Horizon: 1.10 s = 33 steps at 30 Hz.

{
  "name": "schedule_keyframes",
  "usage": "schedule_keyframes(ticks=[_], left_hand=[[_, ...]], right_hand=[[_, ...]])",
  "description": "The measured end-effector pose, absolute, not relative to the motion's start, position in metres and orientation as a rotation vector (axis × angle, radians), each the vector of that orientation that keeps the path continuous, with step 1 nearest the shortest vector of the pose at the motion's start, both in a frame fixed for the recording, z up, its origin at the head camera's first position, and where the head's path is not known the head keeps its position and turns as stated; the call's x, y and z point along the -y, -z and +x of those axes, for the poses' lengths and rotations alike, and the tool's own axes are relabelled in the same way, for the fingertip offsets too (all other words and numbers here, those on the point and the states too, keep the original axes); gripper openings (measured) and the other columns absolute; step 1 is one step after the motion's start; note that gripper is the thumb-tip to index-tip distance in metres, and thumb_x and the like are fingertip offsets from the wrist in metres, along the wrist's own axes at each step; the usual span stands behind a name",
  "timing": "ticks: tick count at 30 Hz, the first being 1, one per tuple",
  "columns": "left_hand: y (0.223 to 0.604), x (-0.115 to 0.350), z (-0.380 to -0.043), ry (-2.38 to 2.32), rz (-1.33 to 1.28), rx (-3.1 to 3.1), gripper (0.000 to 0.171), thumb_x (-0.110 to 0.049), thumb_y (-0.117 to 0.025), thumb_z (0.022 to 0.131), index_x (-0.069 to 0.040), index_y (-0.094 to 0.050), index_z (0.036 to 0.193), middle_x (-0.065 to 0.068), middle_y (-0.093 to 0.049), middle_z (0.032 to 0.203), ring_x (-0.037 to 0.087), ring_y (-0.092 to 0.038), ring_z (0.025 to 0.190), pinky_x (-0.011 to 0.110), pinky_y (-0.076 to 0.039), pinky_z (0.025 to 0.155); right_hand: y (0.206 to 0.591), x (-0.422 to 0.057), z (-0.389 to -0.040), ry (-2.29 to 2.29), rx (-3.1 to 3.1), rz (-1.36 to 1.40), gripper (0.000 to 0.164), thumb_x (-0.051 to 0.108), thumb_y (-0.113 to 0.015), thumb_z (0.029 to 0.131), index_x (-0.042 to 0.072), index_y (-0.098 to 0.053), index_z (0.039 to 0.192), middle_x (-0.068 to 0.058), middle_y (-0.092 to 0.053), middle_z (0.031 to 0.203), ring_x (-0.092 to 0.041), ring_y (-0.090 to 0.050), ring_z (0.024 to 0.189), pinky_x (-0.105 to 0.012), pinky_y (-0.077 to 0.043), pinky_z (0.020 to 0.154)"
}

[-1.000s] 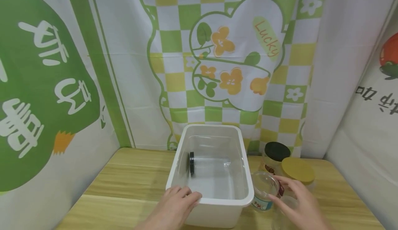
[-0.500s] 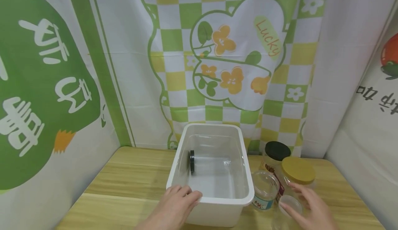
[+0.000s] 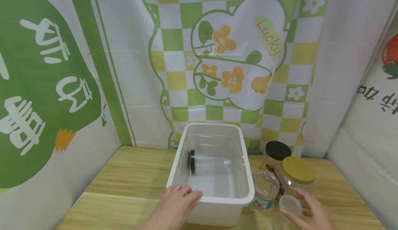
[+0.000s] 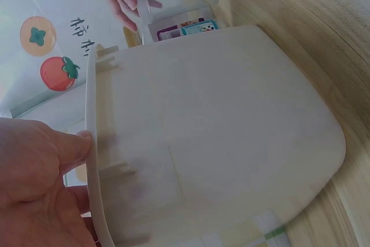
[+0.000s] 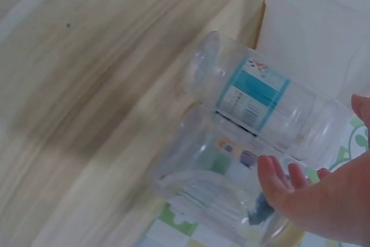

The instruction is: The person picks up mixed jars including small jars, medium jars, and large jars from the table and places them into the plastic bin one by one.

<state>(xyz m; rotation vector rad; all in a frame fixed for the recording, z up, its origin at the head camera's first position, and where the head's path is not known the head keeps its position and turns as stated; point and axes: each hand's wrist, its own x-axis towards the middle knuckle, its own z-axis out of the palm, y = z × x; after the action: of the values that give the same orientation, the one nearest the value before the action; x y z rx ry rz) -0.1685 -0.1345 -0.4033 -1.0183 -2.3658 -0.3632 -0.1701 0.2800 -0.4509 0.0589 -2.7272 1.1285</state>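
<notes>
My left hand point(image 3: 174, 205) grips the near rim of a white plastic bin point(image 3: 214, 211); the left wrist view shows the thumb outside and fingers over the rim point(image 4: 92, 108). Inside the bin, a clear jar point(image 3: 211, 164) with a black lid lies on its side. My right hand point(image 3: 311, 209) is spread around a clear jar's translucent lid point(image 3: 290, 205), thumb at its near left edge and fingers on the far side. Left of it stands a clear jar with a blue label point(image 3: 262, 202). In the right wrist view, the fingers point(image 5: 277, 183) are parted beside the clear jars.
Behind the right hand stand a jar with a yellow lid point(image 3: 298, 169) and one with a black lid point(image 3: 277, 150), close together. All stand on a wood-grain table point(image 3: 124, 188). A printed cloth point(image 3: 230, 84) hangs behind the bin.
My right hand has left the blue-labelled jar and moved right and nearer to the translucent-lidded jar, its fingers now about that lid. The left hand stays on the bin rim.
</notes>
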Motion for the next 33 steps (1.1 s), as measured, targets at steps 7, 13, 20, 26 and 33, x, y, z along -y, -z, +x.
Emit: schedule_keyframes(ticks=[7, 13, 20, 26, 33], left_hand=[[0.403, 0.135, -0.168, 0.365, -1.017, 2.373, 0.015, -0.015, -0.073, 0.096, -0.022, -0.070, 0.108, -0.013, -0.053, 0.082, 0.005, -0.044, 0.076, 0.024, -0.040, 0.071], [0.404, 0.135, -0.168, 0.356, -1.013, 2.350, 0.016, -0.015, -0.074, 0.095, -0.022, -0.070, 0.109, -0.013, -0.053, 0.082, 0.006, -0.045, 0.076, 0.024, -0.040, 0.072], [0.404, 0.135, -0.169, 0.356, -1.024, 2.359, 0.015, -0.015, -0.072, 0.097, -0.021, -0.070, 0.110, -0.013, -0.054, 0.083, 0.006, -0.047, 0.077, 0.026, -0.042, 0.072], [0.405, 0.135, -0.169, 0.356, -1.021, 2.349, 0.015, -0.015, -0.073, 0.096, -0.021, -0.070, 0.110, -0.013, -0.054, 0.082, 0.006, -0.046, 0.077, 0.025, -0.041, 0.072], [0.404, 0.135, -0.169, 0.344, -1.018, 2.359, 0.015, -0.015, -0.073, 0.096, -0.021, -0.071, 0.110, -0.013, -0.055, 0.082, 0.005, -0.046, 0.076, 0.024, -0.042, 0.072]], right_hand=[[0.457, -0.284, -0.173, -1.295, 2.760, -0.013, 0.080, 0.025, -0.089, 0.087, 0.003, -0.046, 0.152, -0.027, -0.064, 0.135, -0.021, -0.068, 0.107, -0.031, -0.058, 0.078], [0.469, -0.282, -0.173, -1.590, 2.680, -0.069, 0.085, 0.014, -0.088, 0.086, 0.002, -0.039, 0.155, -0.027, -0.059, 0.139, -0.033, -0.069, 0.113, -0.037, -0.060, 0.083], [0.489, -0.286, -0.177, -1.841, 2.565, -0.058, 0.085, 0.002, -0.084, 0.086, 0.000, -0.033, 0.154, -0.005, -0.062, 0.131, -0.006, -0.066, 0.106, -0.030, -0.059, 0.084], [0.503, -0.288, -0.179, -1.806, 2.447, 0.084, 0.080, -0.008, -0.082, 0.082, -0.001, -0.039, 0.150, 0.025, -0.064, 0.117, 0.003, -0.064, 0.103, -0.026, -0.058, 0.079], [0.509, -0.288, -0.177, -1.825, 2.357, 0.183, 0.076, -0.015, -0.080, 0.081, 0.003, -0.044, 0.145, 0.022, -0.064, 0.118, 0.004, -0.065, 0.104, -0.027, -0.058, 0.077]])
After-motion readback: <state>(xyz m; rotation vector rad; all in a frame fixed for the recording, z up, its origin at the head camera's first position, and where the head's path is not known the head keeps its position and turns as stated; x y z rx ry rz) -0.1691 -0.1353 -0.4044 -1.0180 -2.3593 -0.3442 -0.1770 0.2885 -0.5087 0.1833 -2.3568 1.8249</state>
